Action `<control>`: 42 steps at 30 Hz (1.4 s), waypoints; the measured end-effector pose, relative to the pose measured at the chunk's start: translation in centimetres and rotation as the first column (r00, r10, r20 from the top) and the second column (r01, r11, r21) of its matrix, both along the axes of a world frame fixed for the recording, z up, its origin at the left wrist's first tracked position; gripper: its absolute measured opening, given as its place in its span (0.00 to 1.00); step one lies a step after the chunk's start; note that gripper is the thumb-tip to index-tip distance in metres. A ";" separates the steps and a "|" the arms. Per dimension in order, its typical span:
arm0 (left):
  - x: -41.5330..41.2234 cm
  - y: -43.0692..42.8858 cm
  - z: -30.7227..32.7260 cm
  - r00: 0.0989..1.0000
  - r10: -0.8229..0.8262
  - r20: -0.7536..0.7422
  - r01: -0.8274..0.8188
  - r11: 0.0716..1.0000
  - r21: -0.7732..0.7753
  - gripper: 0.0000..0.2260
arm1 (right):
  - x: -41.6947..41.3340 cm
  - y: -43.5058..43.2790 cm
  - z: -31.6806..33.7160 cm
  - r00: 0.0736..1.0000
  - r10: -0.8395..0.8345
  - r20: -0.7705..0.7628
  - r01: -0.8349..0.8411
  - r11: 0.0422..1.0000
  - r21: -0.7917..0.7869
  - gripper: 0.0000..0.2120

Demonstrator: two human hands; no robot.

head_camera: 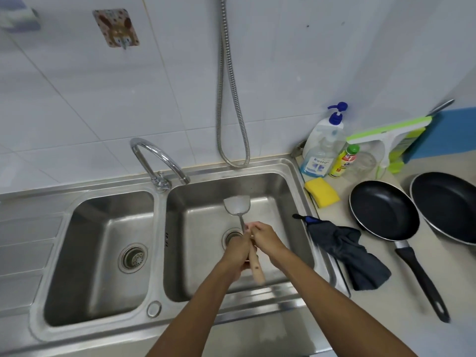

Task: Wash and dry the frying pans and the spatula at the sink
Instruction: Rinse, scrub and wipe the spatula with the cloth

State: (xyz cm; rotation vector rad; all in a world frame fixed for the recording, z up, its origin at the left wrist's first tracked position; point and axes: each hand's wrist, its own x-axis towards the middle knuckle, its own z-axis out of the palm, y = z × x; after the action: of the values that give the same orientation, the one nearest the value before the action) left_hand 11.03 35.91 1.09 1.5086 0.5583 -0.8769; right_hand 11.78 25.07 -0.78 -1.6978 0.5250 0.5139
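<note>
Over the right basin point(296, 202), spatula point(238, 210) gripped by left hand point(238, 249) and right hand point(265, 237); wet handle, likely slip.

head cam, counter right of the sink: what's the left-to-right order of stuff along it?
Yellow sponge → dark cloth, draped off the sink edge → near frying pan → far frying pan, cut by the frame edge. Bottles and squeegee behind them left out: they overlap.
</note>
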 end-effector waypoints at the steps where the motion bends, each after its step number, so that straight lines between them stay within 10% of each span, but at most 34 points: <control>1: 0.1 -0.6 -0.2 1.000 0.024 -0.002 -0.024 1.000 -0.003 0.16 | -0.4 -1.4 -0.1 0.993 0.094 0.075 -0.082 0.986 -0.148 0.13; 5: -0.9 -2.3 -1.8 0.999 0.035 -0.016 -0.035 0.999 0.000 0.15 | -3.1 -9.7 -1.5 0.845 0.407 0.348 0.127 0.479 -0.869 0.13; 11: -1.7 -3.4 -3.0 0.990 0.106 -0.097 -0.110 0.993 -0.041 0.14 | -9.8 -21.4 -4.4 0.907 0.420 -0.002 -0.118 0.251 -0.961 0.31; 19: -1.8 -3.4 -2.5 0.981 0.099 -0.169 -0.115 0.990 -0.086 0.12 | -9.8 -23.5 -5.4 0.850 0.524 -0.055 -0.165 0.166 -0.972 0.28; 25: -1.6 -2.3 -2.0 0.987 0.102 -0.125 -0.125 0.973 -0.195 0.03 | -6.2 -21.5 -3.9 0.860 0.506 0.064 -0.119 0.321 -0.940 0.18; 33: -1.9 -1.7 0.3 0.996 0.085 0.025 -0.082 0.992 -0.101 0.08 | 2.3 -7.7 -0.8 0.503 0.801 0.324 -0.078 0.416 -0.906 0.13; 42: -4.6 -0.8 1.8 0.988 0.107 0.110 -0.093 0.988 -0.126 0.07 | 11.2 -4.5 -1.9 0.627 0.729 0.274 -0.013 0.361 -0.932 0.12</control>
State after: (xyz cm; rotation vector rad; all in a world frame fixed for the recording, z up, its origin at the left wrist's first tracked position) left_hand 6.42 35.13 2.92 1.3995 0.4828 -0.7276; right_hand 23.02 20.56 -2.64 -2.9135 -0.3342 -0.1730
